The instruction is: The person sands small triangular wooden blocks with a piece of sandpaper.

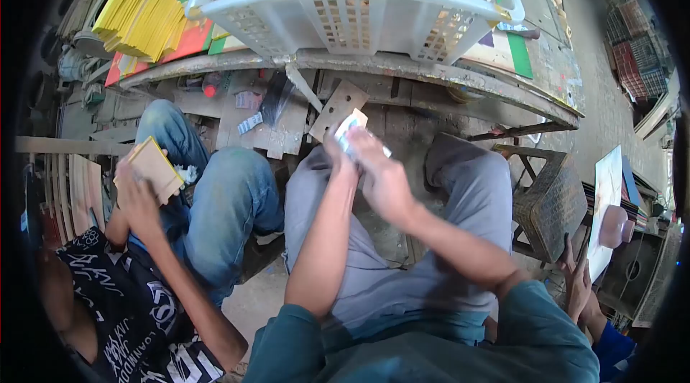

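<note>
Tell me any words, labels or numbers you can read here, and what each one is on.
Co-worker's black shirt: white lettering all over it, too warped and broken to read as words.
Small card held between the left hand and right hand: no print can be read.
Yellow stack and the coloured sheets under it: no readable text.
White basket: no label shows.

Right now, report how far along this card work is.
Done, it seems: a fanned pile of yellow cards lies on the bench. In hand: the left hand and right hand together hold a small white card. Left: cannot tell; the white basket hides its contents.
</note>
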The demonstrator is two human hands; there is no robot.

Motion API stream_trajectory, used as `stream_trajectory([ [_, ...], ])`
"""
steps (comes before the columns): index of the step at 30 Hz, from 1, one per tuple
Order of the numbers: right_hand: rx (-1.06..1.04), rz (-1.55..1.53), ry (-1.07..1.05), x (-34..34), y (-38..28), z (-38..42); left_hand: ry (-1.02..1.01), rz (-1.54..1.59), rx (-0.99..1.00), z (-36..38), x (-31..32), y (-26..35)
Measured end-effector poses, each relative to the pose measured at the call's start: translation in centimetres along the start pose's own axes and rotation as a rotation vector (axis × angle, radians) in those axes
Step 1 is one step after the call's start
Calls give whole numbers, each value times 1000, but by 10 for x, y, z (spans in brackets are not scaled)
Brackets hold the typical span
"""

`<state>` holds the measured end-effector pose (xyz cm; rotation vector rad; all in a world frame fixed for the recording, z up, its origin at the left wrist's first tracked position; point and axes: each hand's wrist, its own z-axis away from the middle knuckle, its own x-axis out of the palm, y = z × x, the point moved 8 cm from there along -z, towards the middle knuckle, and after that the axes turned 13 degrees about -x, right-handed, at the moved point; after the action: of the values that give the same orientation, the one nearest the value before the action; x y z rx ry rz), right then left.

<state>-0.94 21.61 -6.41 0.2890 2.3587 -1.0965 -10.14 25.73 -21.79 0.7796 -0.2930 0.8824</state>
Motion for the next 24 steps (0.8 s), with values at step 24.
stream_trajectory([
  [24, -6, -339, 336, -74, 31, -1, -391, -317, 106, 23, 46, 18],
])
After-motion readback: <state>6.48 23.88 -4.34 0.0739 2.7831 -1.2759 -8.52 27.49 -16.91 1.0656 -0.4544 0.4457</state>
